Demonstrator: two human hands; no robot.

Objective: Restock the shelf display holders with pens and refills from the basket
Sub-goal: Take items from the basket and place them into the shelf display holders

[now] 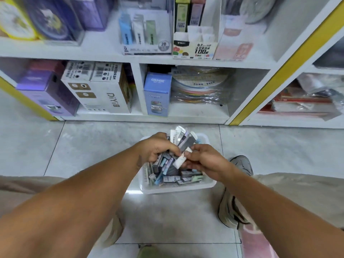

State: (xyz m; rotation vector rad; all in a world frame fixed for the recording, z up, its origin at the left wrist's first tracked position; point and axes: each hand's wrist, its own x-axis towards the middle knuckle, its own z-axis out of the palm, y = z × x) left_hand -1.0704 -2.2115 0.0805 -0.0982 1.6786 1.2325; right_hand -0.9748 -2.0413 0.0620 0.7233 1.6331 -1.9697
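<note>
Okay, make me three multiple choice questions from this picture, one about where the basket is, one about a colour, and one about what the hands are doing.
1. Where is the white basket?
A. on the floor before the shelves
B. on the top shelf
C. on a chair

2. What colour is the CRUHRE box?
A. red
B. blue
C. black

3. What is the left hand doing?
A. hanging idle
B. gripping a bunch of packets
C. pressing flat on the floor

Answers:
1 A: it sits on the tiles below the shelf.
2 B: its faces are light blue.
3 B: fingers curl round the bunch, while the right hand pinches a white packet.
</note>
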